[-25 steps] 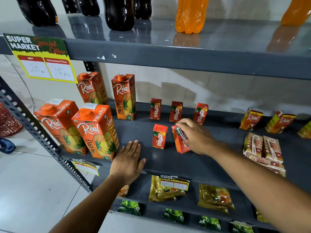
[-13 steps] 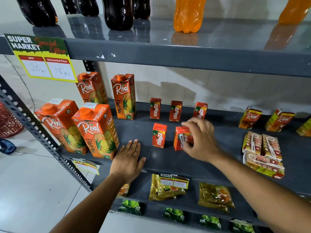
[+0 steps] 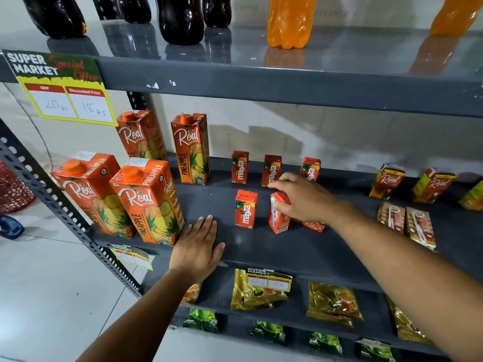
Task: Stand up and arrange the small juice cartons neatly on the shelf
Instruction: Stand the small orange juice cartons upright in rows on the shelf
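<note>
Since half a second ago, the right hand (image 3: 303, 198) has turned its carton (image 3: 278, 214) nearly upright and grips its top. Left hand (image 3: 197, 248) lies flat and open on the shelf (image 3: 287, 246).

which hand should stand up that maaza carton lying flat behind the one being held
Right. The right hand already grips a maaza carton directly beside the fallen carton. The left hand lies flat on the shelf edge, farther away.

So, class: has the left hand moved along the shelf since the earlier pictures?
No. The left hand lies flat on the shelf edge, in the same spot beside the front pineapple carton.
</note>
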The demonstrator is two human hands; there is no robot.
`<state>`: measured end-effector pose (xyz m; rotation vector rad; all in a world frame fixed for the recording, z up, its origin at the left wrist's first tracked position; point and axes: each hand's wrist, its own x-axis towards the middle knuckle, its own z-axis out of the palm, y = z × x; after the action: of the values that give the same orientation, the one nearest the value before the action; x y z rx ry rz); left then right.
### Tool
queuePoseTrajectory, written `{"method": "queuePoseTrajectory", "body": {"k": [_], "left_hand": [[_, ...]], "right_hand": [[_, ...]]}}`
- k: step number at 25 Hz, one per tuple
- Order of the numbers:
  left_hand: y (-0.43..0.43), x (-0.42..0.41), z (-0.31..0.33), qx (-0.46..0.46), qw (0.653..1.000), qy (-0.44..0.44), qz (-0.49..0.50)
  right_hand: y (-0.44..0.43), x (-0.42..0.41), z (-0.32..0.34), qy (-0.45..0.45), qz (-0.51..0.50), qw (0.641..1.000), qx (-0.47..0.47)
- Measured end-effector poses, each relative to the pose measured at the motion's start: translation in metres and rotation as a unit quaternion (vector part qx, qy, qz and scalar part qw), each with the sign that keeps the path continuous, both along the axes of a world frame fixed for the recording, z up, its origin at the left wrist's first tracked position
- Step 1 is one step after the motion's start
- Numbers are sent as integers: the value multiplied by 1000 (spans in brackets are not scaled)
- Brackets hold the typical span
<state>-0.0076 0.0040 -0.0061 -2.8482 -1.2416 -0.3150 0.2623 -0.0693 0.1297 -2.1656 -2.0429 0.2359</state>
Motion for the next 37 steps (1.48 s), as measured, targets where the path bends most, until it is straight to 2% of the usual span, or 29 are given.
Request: {"method": "queuePoseTrajectory", "body": {"k": [4,11,15,19,21,23,24,27,29,34,37], "left_hand": [[0,0,-1,1,1000,7,2],[0,0,-1,-4,1000,7,3],[-1,0,0,0,1000,9,2],[1,0,-2,5,1000,5,2],[1,0,-3,3,1000,3,1],[2,0,-3,5,1000,1,0],[2,0,-3,4,1000,1,0],[2,1,-2,0,1000,4,2],[1,0,-2,-4,1000,2,3],[1,1,-1,-19,1000,6,1],[2,1,-2,-21,1000,1,3]], "right_hand": [[0,3,12,-3,53,993,-101],[-1,-5,10,-118,-58,990,-42],[-3,-3,5,-93,-86,991,-39],[6,34,12,26,-144,989,14],[6,55,4,58,-140,986,-68],[1,63,-14,58,-113,976,-174],[-2,61,-21,59,-107,975,-188],[0,52,-35,94,-104,980,-138],[3,45,-40,86,-115,982,-124],[-4,55,-49,26,-153,976,-153],[-16,67,-49,42,-152,975,-154]]}}
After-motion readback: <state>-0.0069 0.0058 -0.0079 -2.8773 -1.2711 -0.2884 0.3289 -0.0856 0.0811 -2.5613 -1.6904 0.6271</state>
